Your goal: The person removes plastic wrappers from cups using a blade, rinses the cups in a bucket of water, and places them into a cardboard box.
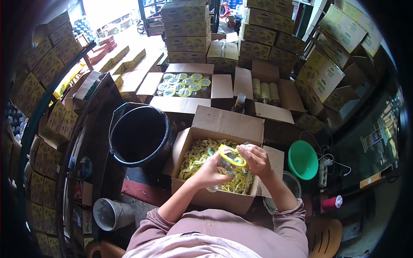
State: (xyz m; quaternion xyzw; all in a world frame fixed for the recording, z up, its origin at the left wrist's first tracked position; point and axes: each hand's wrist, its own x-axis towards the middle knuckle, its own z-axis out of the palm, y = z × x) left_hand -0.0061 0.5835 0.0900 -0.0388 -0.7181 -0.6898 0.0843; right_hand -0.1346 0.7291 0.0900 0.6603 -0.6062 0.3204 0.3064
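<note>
My left hand [209, 173] is wrapped round a clear plastic cup [225, 166], tilted over the open carton. A yellow-edged printed film lid [232, 155] covers the cup's top. At the lid's far right edge my right hand [256, 160] has its fingers bent in a pinch, apparently on the film's edge; the exact contact is hidden. Below both hands the cardboard carton [229, 119] holds a heap of yellow-and-clear curled plastic strips [198, 158].
A black bucket [160, 142] stands left of the carton, with a grey pail [124, 213] lower down. To the right are a green basin [303, 160], a power strip [322, 174] and a pink thread spool [330, 203]. Behind sit a box of lidded cups [185, 84] and a bottle [239, 103].
</note>
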